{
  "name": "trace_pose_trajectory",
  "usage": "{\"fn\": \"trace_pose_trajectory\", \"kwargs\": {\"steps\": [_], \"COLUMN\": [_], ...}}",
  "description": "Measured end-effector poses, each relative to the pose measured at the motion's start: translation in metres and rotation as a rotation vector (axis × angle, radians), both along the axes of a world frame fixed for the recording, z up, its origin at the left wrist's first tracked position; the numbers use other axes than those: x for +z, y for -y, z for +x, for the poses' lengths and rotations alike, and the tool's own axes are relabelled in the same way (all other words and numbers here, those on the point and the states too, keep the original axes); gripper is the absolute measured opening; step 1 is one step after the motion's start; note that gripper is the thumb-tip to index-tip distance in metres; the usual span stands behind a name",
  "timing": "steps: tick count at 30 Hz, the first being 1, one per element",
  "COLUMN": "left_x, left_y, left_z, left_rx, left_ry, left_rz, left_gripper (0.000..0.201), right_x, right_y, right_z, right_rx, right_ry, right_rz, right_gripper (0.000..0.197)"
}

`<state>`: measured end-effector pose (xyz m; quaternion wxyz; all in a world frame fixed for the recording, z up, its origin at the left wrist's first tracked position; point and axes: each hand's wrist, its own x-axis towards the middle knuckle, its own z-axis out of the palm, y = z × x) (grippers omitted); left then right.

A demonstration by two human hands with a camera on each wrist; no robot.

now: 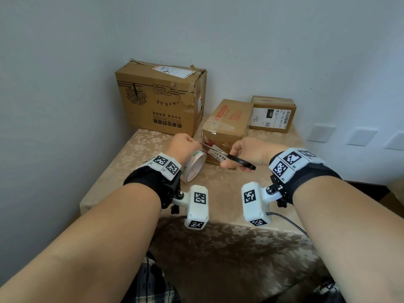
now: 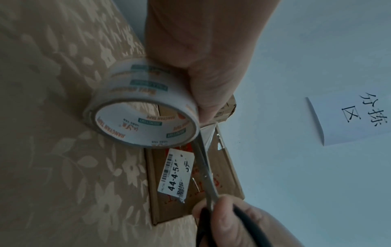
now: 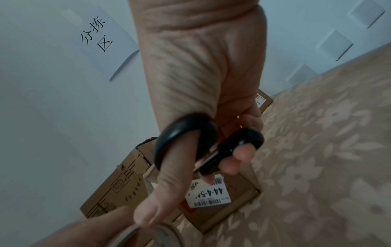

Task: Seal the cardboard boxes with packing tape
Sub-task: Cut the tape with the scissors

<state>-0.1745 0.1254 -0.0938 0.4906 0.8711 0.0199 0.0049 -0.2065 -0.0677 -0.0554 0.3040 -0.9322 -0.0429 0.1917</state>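
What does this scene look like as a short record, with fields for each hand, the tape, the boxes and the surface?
left hand: holds the tape roll
right hand: holds black-handled scissors
tape: clear strip stretched from roll to middle box, blades at it
boxes: large box, middle box, small box
surface: table in floral beige cloth

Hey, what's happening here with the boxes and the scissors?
A person is taping up cardboard boxes on a cloth-covered table. The left hand holds a roll of packing tape, with clear tape running from it towards the middle box. The right hand holds black-handled scissors, blades at that strip right beside the roll. A large box and a small box stand behind.
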Motion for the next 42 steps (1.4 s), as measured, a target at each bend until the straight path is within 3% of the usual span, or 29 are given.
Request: {"fn": "trace_pose_trajectory", "kwargs": {"steps": [3, 8, 11, 14, 16, 19, 22, 28, 33, 36, 42], "left_x": [0.002, 0.012, 0.017, 0.015, 0.011, 0.004, -0.002, -0.008, -0.010, -0.010, -0.013], "left_y": [-0.014, -0.029, -0.029, -0.025, -0.021, -0.012, -0.008, 0.000, 0.001, 0.000, -0.009], "left_z": [0.000, -0.002, -0.002, 0.005, 0.011, 0.020, 0.029, 0.036, 0.029, 0.027, 0.026], "left_rx": [0.045, 0.056, 0.100, 0.113, 0.114, 0.137, 0.150, 0.128, 0.076, 0.040, -0.034], "left_ry": [0.054, 0.228, 0.290, 0.282, 0.286, 0.332, 0.349, 0.292, 0.267, 0.259, 0.258], "left_rz": [0.146, 0.242, 0.185, 0.163, 0.153, 0.119, 0.075, 0.004, -0.045, -0.011, 0.012], "left_gripper": [0.012, 0.021, 0.027, 0.031, 0.027, 0.023, 0.021, 0.024, 0.027, 0.027, 0.008], "right_x": [-0.011, -0.018, -0.009, -0.002, -0.003, -0.016, -0.032, -0.037, -0.028, -0.039, -0.034], "right_y": [0.001, -0.003, -0.012, -0.024, -0.036, -0.054, -0.062, -0.047, -0.033, -0.036, -0.021], "right_z": [-0.002, -0.014, -0.010, 0.000, 0.012, 0.040, 0.058, 0.059, 0.048, 0.046, 0.047], "right_rx": [-0.010, 0.225, 0.169, 0.023, 0.039, 0.034, 0.022, 0.139, 0.080, 0.054, 0.069], "right_ry": [-0.009, -0.012, 0.335, 0.803, 0.936, 0.841, 0.753, 0.753, 0.844, 0.874, 0.817], "right_rz": [-0.052, -0.377, -0.423, -0.350, -0.347, -0.504, -0.642, -0.699, -0.519, -0.569, -0.613], "right_gripper": [0.056, 0.046, 0.014, 0.025, 0.035, 0.055, 0.061, 0.078, 0.060, 0.049, 0.059]}}
